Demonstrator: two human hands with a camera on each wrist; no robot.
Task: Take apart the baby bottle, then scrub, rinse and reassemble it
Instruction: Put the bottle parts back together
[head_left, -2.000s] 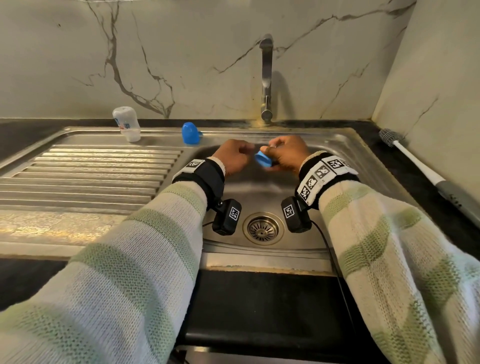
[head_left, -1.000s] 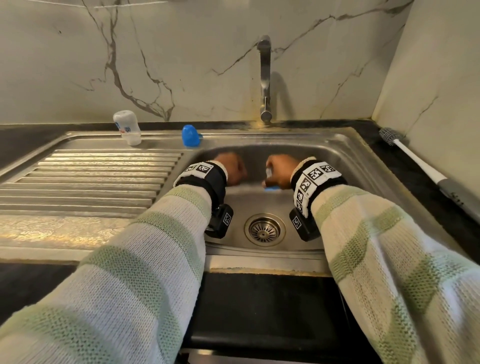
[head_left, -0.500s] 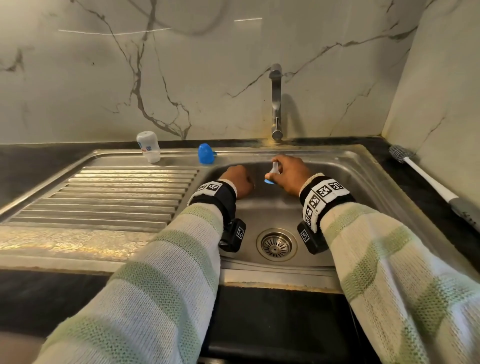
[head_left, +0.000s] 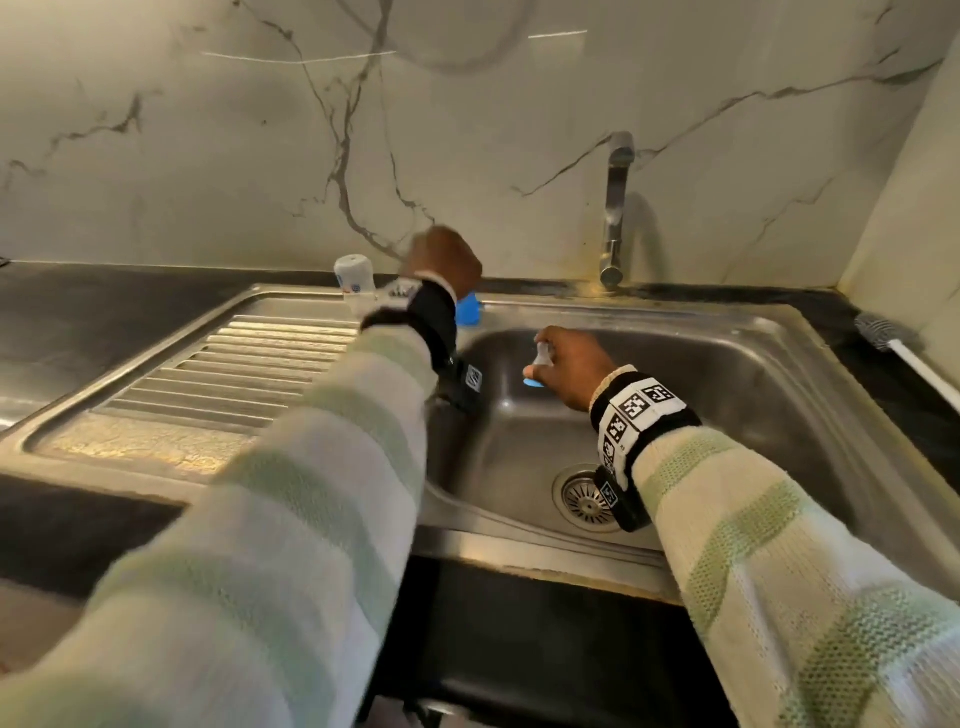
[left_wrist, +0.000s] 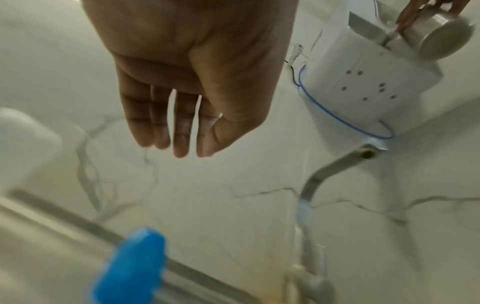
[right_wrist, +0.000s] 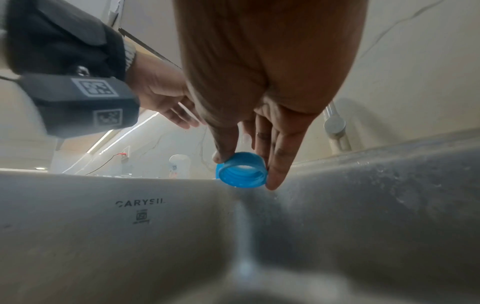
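My right hand (head_left: 540, 366) pinches the blue screw ring (right_wrist: 241, 176) between thumb and fingers, low over the sink basin (head_left: 727, 415). The clear nipple (head_left: 543, 353) sticks up out of the ring. My left hand (head_left: 444, 257) hangs in the air at the back left, fingers (left_wrist: 161, 123) straight and empty, just above the blue cap (head_left: 467, 312) on the sink's back ledge. The white bottle body (head_left: 355, 280) stands upright on the ledge to the left of the cap, partly behind my left wrist.
The tap (head_left: 615, 208) rises at the back of the basin, with the drain (head_left: 587, 499) near the front. A ribbed draining board (head_left: 249, 364) lies to the left. A bottle brush (head_left: 883, 332) rests on the dark counter at the right, beside the side wall.
My left hand has let go of the ring and risen to the back left, above the blue cap. The right hand still holds the ring and nipple over the basin.
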